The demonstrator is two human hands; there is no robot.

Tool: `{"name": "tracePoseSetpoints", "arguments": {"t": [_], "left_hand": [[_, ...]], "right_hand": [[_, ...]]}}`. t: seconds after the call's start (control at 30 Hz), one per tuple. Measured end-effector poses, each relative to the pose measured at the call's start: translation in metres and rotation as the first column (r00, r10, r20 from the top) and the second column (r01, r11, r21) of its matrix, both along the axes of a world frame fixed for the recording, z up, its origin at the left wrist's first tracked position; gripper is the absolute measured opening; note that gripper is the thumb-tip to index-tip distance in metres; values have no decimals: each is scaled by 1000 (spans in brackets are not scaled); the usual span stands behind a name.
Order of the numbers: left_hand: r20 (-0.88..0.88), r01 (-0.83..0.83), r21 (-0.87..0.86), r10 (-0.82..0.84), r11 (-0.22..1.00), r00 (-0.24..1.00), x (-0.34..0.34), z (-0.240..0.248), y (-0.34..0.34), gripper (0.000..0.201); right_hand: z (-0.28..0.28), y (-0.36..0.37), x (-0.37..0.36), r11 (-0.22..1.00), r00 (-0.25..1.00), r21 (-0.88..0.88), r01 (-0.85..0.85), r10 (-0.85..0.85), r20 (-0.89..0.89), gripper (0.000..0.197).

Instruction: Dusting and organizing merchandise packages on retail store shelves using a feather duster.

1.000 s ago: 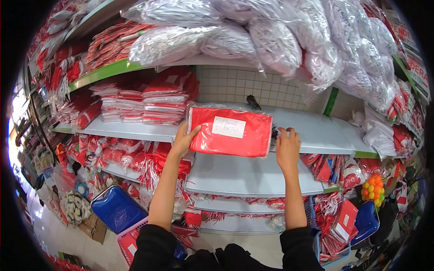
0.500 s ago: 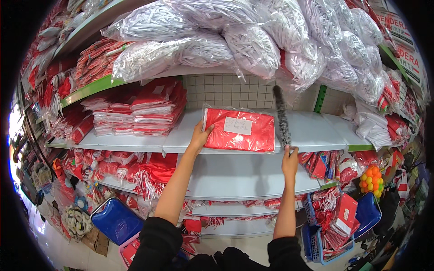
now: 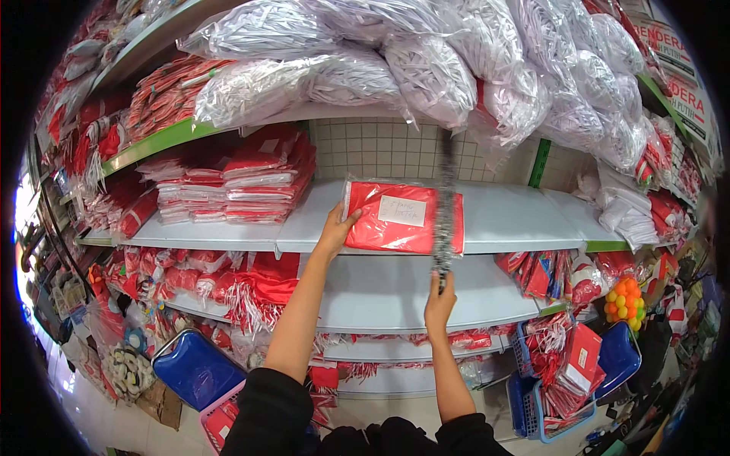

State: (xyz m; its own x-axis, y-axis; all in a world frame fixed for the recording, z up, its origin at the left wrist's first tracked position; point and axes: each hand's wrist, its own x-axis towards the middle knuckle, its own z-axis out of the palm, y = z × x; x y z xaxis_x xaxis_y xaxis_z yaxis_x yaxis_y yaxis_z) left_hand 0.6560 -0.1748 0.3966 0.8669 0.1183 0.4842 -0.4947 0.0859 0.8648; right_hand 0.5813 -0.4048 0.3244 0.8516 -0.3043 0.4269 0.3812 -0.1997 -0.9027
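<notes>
My left hand (image 3: pixel 336 230) grips the left edge of a flat red package (image 3: pixel 407 239) in clear plastic, with a white handwritten label on its front. The package is tilted up at the front part of the middle shelf (image 3: pixel 502 220). In my right hand (image 3: pixel 439 300) is the lower end of a long, thin grey-black fluffy duster (image 3: pixel 445 201), held upright and blurred by motion. It passes in front of the package's right part; whether it touches the plastic I cannot tell.
Stacks of red-and-white packages (image 3: pixel 262 178) lie left on the same shelf. Bulging clear bags of white strips (image 3: pixel 433 80) overhang from the shelf above. Baskets of red goods (image 3: pixel 563 414) stand low at the right, and a blue lid-like panel (image 3: pixel 199 370) leans at the lower left.
My right hand has moved left and slightly down, bringing the duster from beside the package to in front of its right part. My left hand and the package have hardly moved.
</notes>
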Motion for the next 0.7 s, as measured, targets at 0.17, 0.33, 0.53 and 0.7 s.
{"name": "tracePoseSetpoints", "arguments": {"t": [0.17, 0.33, 0.53, 0.7], "left_hand": [[-26, -8, 43, 10, 999, 1000, 5, -5, 12, 38], [-142, 116, -261, -157, 958, 977, 11, -2, 6, 43], [-156, 118, -429, -202, 895, 967, 11, -8, 24, 83], [-60, 271, -337, -307, 902, 950, 3, 3, 13, 104]], "right_hand": [[-24, 4, -19, 901, 978, -395, -178, 206, 28, 31], [-32, -6, -31, 964, 990, -241, -108, 81, -118, 33], [-47, -6, -57, 853, 943, -406, -327, 326, -74, 26], [-54, -13, -51, 997, 997, 29, -76, 76, -10, 22]]}}
